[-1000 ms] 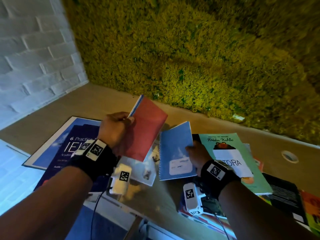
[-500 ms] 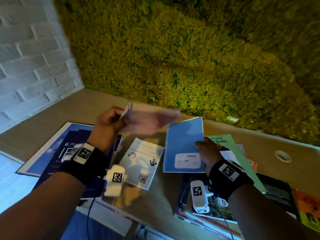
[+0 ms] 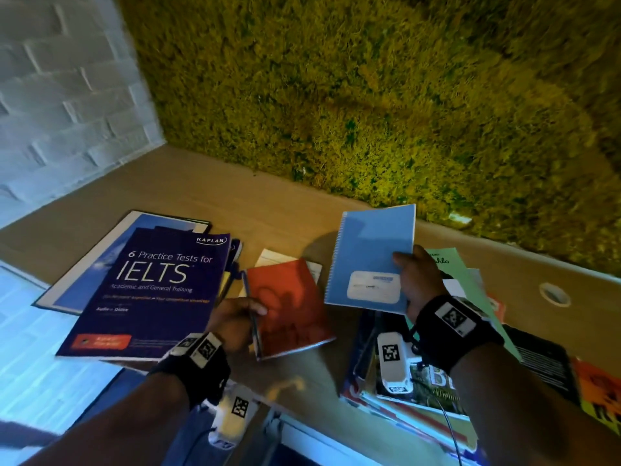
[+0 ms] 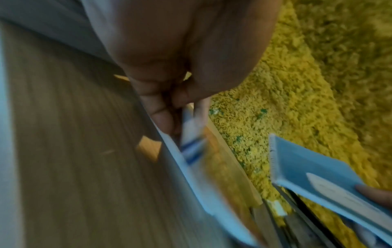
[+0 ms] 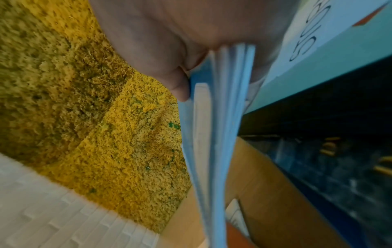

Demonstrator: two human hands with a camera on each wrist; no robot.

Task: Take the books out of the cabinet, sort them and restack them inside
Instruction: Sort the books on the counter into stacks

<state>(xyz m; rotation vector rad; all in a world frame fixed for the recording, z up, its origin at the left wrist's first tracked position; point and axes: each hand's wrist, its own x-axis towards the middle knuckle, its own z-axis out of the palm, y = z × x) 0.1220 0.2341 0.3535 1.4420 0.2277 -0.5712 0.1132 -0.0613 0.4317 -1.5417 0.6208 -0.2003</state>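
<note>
Red booklet (image 3: pixel 289 307) perhaps overhanging desk edge (image 3: pixel 302 398)

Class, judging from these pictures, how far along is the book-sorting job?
Done: books are out, lying on the wooden top. In hand: left hand holds a red booklet and right hand a blue notebook. Left: finishing the sorting and restacking inside the cabinet.

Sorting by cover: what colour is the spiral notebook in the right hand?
Light blue spiral notebook, clearest in the head view.

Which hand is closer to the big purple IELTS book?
Left. The left hand holds the red notebook beside the IELTS book; the right hand is farther off, holding the blue notebook.
</note>
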